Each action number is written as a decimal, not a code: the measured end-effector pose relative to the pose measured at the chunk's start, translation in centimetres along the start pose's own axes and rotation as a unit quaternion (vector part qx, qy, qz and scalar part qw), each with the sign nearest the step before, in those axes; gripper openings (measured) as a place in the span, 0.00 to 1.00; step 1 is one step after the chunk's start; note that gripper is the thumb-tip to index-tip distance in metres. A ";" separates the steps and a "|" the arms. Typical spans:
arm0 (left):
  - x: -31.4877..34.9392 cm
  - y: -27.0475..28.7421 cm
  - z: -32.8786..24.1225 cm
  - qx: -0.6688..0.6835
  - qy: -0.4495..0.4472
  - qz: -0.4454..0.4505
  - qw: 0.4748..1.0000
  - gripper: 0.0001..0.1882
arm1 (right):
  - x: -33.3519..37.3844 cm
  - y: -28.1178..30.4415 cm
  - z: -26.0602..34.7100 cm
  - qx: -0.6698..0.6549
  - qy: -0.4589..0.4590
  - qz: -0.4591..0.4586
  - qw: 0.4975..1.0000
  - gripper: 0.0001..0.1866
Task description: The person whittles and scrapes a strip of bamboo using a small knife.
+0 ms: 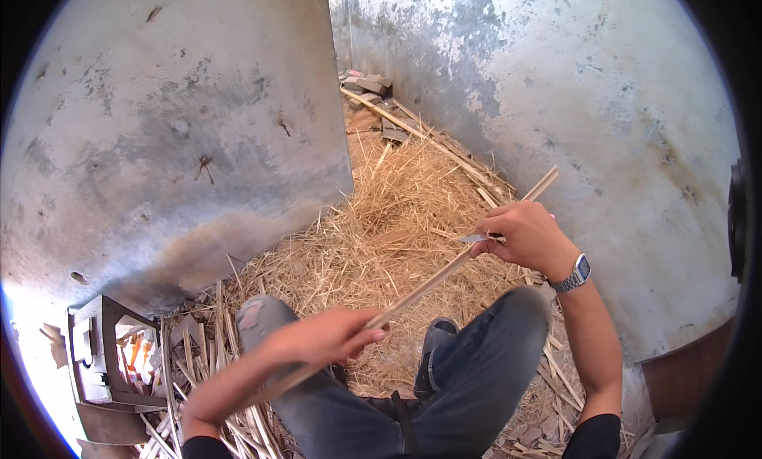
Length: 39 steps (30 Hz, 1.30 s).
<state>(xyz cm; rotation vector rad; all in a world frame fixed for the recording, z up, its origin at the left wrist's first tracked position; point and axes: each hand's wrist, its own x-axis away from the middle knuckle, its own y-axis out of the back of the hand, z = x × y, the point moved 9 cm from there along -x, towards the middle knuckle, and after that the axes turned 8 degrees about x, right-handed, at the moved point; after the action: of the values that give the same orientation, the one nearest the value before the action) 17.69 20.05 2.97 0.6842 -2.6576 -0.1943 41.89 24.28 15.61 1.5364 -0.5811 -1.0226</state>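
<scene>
A long, pale bamboo strip slants across my lap, from the lower left up to the right. My left hand is closed around its lower part, above my left knee. Farther up, my right hand grips a small knife, its blade pointing left and lying against the strip. The strip runs beneath my right fingers, and its far end sticks out beyond them. Most of the knife's handle is hidden in my right palm.
Curly shavings cover the floor ahead of my knees. Loose strips lie at the left beside a dark open frame. Long strips lean along the right wall. Bricks sit in the far corner.
</scene>
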 end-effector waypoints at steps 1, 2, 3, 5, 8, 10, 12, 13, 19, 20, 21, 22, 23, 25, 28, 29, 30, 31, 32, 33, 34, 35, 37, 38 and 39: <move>1.2 0.1 -0.7 -0.082 -0.007 0.039 0.996 0.16 | 0.1 0.1 1.3 0.039 0.008 0.027 0.999 0.06; 1.8 1.4 -2.3 -0.233 0.060 0.032 0.970 0.14 | 0.8 0.3 2.0 0.080 0.007 0.057 0.995 0.04; 2.8 2.7 -4.0 -0.377 0.129 0.021 0.917 0.14 | 1.3 1.1 2.5 0.083 0.006 0.057 0.995 0.04; 7.0 6.1 -9.9 -0.490 -0.061 -0.268 0.827 0.14 | 1.7 4.6 2.5 0.071 -0.065 -0.027 0.995 0.10; 13.6 5.3 -16.8 -0.513 -0.243 -0.515 0.642 0.17 | 4.6 7.8 2.0 0.019 -0.198 -0.134 0.971 0.10; 17.5 4.4 -16.4 -0.344 -0.373 -0.569 0.647 0.23 | 6.5 7.4 1.3 -0.095 -0.281 -0.178 0.938 0.09; 15.9 1.5 -14.6 -0.293 -0.354 -0.517 0.722 0.25 | 7.4 6.8 3.4 -0.239 -0.302 -0.219 0.897 0.09; 13.8 -0.2 -13.0 -0.233 -0.335 -0.459 0.789 0.27 | 8.0 6.1 3.9 -0.371 -0.321 -0.255 0.833 0.10; 6.0 -9.7 -7.3 0.004 -0.299 -0.325 0.897 0.27 | 5.7 5.4 9.2 -0.539 -0.267 -0.270 0.752 0.10; 6.5 -9.5 -6.8 -0.006 -0.296 -0.382 0.876 0.25 | 5.5 5.3 9.6 -0.527 -0.261 -0.297 0.752 0.10; 6.8 -9.3 -6.5 -0.010 -0.298 -0.380 0.876 0.25 | 5.6 5.0 9.5 -0.530 -0.258 -0.307 0.747 0.10; 6.6 -8.6 -5.1 0.015 -0.234 -0.374 0.897 0.20 | 5.5 4.7 9.5 -0.534 -0.252 -0.316 0.743 0.10; 6.5 -8.0 -3.8 0.041 -0.169 -0.368 0.913 0.16 | 5.2 4.4 9.5 -0.539 -0.245 -0.324 0.738 0.10; 6.8 -7.8 -3.4 0.052 -0.150 -0.352 0.922 0.14 | 5.7 3.0 9.5 -0.424 -0.299 -0.284 0.807 0.11; 7.0 -8.2 -1.1 0.055 -0.141 -0.380 0.912 0.13 | 6.4 -1.0 9.9 -0.428 -0.283 -0.261 0.818 0.13; 7.3 -7.7 -0.1 0.046 -0.153 -0.422 0.892 0.13 | 6.7 -2.0 10.6 -0.407 -0.280 -0.219 0.841 0.15; 6.7 -7.6 1.1 0.050 -0.153 -0.421 0.893 0.13 | 7.2 -3.3 11.2 -0.438 -0.288 -0.177 0.833 0.15; 6.5 -7.2 2.1 0.011 -0.141 -0.436 0.889 0.13 | 8.1 -4.0 11.5 -0.436 -0.290 -0.173 0.834 0.15; 6.3 -7.2 2.9 -0.028 -0.128 -0.449 0.884 0.12 | 9.0 -4.9 11.9 -0.384 -0.285 -0.150 0.865 0.15; 6.1 -7.4 3.2 -0.023 -0.124 -0.448 0.885 0.12 | 9.6 -5.6 12.4 -0.332 -0.279 -0.124 0.893 0.14; 5.8 -7.6 3.5 -0.025 -0.111 -0.444 0.889 0.12 | 10.2 -6.7 12.8 -0.311 -0.300 -0.046 0.901 0.13; 5.4 -7.7 3.8 -0.027 -0.097 -0.439 0.893 0.12 | 10.9 -7.2 12.7 -0.312 -0.302 -0.039 0.900 0.13; 4.6 -8.2 3.6 -0.019 -0.102 -0.431 0.896 0.12 | 11.8 -8.6 13.2 -0.321 -0.255 0.009 0.912 0.15; 4.3 -8.5 3.4 -0.016 -0.113 -0.426 0.897 0.11 | 12.3 -9.1 13.0 -0.323 -0.258 0.014 0.910 0.15; 4.0 -8.6 3.6 -0.013 -0.108 -0.425 0.898 0.11 | 12.7 -9.6 13.0 -0.329 -0.254 0.028 0.909 0.13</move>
<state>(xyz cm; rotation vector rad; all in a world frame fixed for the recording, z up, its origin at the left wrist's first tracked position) 16.76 10.74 -0.89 1.8693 -2.3450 -0.5608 35.56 9.34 3.07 0.6521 -0.5481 -1.4085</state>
